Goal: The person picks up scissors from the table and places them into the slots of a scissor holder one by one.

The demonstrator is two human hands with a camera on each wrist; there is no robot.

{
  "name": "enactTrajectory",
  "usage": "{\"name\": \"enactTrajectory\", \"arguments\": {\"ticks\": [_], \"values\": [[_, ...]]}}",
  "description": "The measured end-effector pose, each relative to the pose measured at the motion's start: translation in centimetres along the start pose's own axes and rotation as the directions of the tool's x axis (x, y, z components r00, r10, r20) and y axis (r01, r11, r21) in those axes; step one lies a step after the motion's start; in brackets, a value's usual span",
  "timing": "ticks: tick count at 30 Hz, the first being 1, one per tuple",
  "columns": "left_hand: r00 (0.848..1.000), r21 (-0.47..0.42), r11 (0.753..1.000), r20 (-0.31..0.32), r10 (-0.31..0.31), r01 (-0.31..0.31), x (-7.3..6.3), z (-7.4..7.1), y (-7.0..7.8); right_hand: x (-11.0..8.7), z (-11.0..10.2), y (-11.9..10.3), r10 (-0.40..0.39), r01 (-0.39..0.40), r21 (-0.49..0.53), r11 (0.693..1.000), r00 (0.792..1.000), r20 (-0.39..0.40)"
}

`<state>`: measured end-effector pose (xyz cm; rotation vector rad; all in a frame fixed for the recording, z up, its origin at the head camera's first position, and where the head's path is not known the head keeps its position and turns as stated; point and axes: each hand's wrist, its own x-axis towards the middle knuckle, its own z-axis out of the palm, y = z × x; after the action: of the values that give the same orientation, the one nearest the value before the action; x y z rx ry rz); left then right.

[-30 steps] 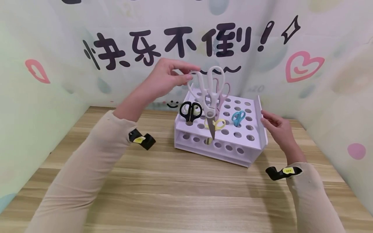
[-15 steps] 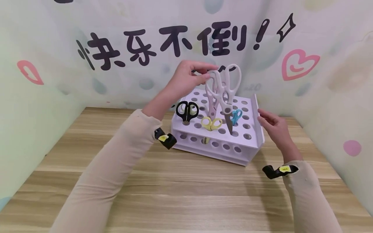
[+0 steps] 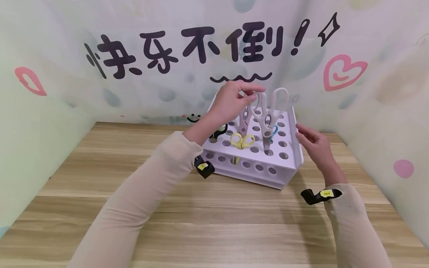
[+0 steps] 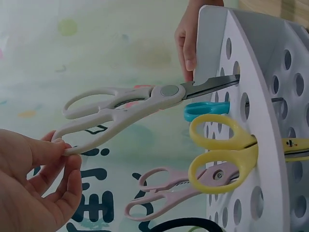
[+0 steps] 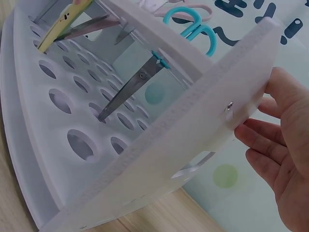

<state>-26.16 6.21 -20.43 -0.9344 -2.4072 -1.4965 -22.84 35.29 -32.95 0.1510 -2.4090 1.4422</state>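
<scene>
My left hand (image 3: 231, 102) pinches one handle loop of a pair of white kitchen scissors (image 3: 267, 132) between thumb and fingers. They hang blades down, the tip at a front-row hole of the white rack (image 4: 275, 193); how far it enters is unclear. My right hand (image 3: 313, 145) touches the outside of the rack's right side panel with its fingertips. Yellow scissors (image 4: 224, 154), pink scissors (image 4: 188, 188), teal scissors (image 5: 190, 26) and black-handled scissors (image 3: 218, 132) stand in other holes. In the head view the white pair partly covers the teal one, and my left wrist partly covers the black one.
The rack has two perforated levels and stands on a wooden table (image 3: 207, 223) near the back curtain (image 3: 167, 93), which bears large black characters. Side curtains (image 3: 40, 130) border the table. A black strap mount (image 3: 204, 167) sits on each sleeve.
My left hand has carried the white scissors rightward and then down, so their tip has gone from in front of the yellow pair to a hole near the teal pair. My right hand stays at the panel.
</scene>
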Motion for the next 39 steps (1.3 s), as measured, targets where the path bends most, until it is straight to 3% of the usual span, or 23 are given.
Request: {"name": "enactTrajectory", "arguments": {"ticks": [9, 14, 19, 32, 39], "values": [[0.994, 0.1, 0.994, 0.111, 0.024, -0.035, -0.7, 2.1, 0.6, -0.1, 0.1, 0.0, -0.015, 0.016, 0.051, 0.999, 1.0, -0.011], [0.984, 0.193, 0.978, 0.172, 0.042, -0.076, -1.1, 3.1, 0.8, 0.0, 0.2, 0.0, -0.011, 0.013, 0.072, 0.997, 1.0, -0.024], [0.979, 0.255, 0.96, 0.193, 0.068, -0.117, -1.5, 3.6, 0.4, -0.1, 0.2, 0.0, -0.01, 0.011, 0.05, 0.999, 1.0, -0.018], [0.967, 0.307, 0.932, 0.224, 0.124, -0.191, -1.7, 3.6, 0.2, -0.2, 0.0, 0.1, -0.032, 0.033, 0.066, 0.997, 0.999, -0.017], [0.96, 0.253, 0.95, 0.255, 0.117, -0.183, -1.5, 3.4, 0.0, -0.1, 0.1, 0.1, -0.038, 0.039, 0.079, 0.996, 0.999, -0.017]]}}
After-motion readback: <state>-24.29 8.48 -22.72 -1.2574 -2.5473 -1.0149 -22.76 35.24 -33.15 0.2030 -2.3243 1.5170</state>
